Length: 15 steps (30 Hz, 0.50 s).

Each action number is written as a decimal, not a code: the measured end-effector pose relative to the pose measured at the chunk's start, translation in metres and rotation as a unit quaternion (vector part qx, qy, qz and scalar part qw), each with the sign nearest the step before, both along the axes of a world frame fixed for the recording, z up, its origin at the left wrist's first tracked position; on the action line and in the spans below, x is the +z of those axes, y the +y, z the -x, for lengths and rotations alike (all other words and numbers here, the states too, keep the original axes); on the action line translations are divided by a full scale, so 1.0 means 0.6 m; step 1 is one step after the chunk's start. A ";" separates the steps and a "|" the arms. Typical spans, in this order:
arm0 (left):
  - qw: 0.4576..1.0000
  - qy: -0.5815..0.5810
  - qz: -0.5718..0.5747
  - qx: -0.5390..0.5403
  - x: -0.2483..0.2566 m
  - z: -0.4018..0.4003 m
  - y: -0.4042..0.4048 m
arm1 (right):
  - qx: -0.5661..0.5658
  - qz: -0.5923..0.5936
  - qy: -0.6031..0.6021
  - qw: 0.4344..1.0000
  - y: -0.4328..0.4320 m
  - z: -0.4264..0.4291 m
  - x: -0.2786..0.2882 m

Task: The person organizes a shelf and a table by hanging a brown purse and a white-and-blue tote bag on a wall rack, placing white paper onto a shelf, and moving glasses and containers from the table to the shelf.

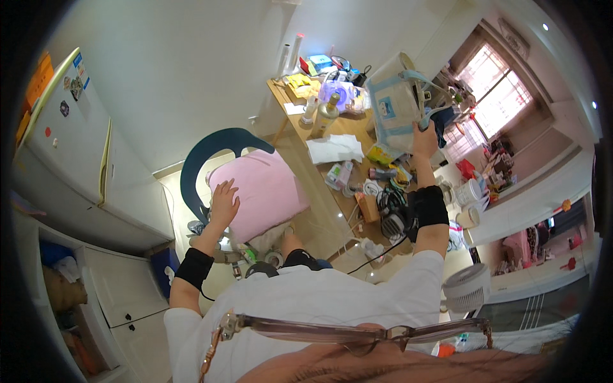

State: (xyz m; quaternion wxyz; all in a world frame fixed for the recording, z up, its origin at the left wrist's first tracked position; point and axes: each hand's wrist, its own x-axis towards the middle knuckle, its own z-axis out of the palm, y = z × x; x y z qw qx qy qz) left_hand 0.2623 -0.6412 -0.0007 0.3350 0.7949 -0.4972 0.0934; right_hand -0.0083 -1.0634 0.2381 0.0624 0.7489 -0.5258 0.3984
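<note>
My right hand [426,139] grips a strap of a clear bag with light blue trim [395,112], which stands at the far right part of the cluttered wooden table [354,127]. Various items show in the bag's open top. My left hand [224,205], with its fingers spread, is over the left edge of a pink seat cushion [261,191]; whether it touches the cushion is unclear. The cushion lies on a chair with a dark curved backrest [191,167]. Black bands wrap both forearms.
A bottle [325,116], white paper [335,149], a purple pack [337,93] and a tangle of black cables [390,198] lie or stand on the table. A refrigerator [72,129] is at the left. A white fan [467,287] stands at the lower right.
</note>
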 end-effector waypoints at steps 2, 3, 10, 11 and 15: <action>1.000 -0.005 -0.010 -0.019 -0.001 0.019 0.018 | 0.000 -0.005 0.007 1.000 0.031 0.033 -0.006; 1.000 -0.007 -0.008 -0.025 0.002 0.027 0.025 | 0.007 -0.007 0.014 1.000 0.049 0.047 -0.007; 0.999 0.014 -0.011 -0.028 -0.005 0.070 0.041 | 0.020 -0.060 0.006 0.998 0.174 0.174 -0.069; 0.999 0.011 -0.021 -0.029 -0.003 0.074 0.051 | 0.038 -0.062 -0.015 0.997 0.196 0.190 -0.080; 0.999 0.015 -0.049 -0.003 -0.005 0.093 0.080 | 0.083 -0.093 -0.070 0.990 0.264 0.260 -0.110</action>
